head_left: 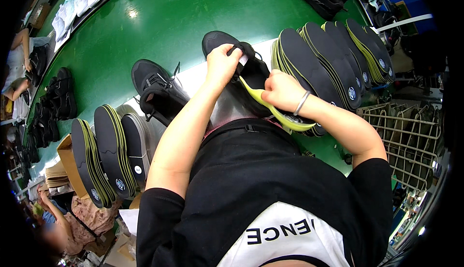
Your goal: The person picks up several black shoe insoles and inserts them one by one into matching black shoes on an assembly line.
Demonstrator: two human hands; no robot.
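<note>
green tabletop [169,25], wire basket [405,146], white shoes [64,19]

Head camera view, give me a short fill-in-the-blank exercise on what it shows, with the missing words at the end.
1. The right grip holds an insole whose bright side is coloured ____.
2. A silvery bracelet circles the ____ wrist.
3. The left grip is on a black shoe, while a second shoe stands toward the picture's ____.
4. The glossy work surface is coloured ____.

Missing words: yellow-green; right; left; green.
</note>
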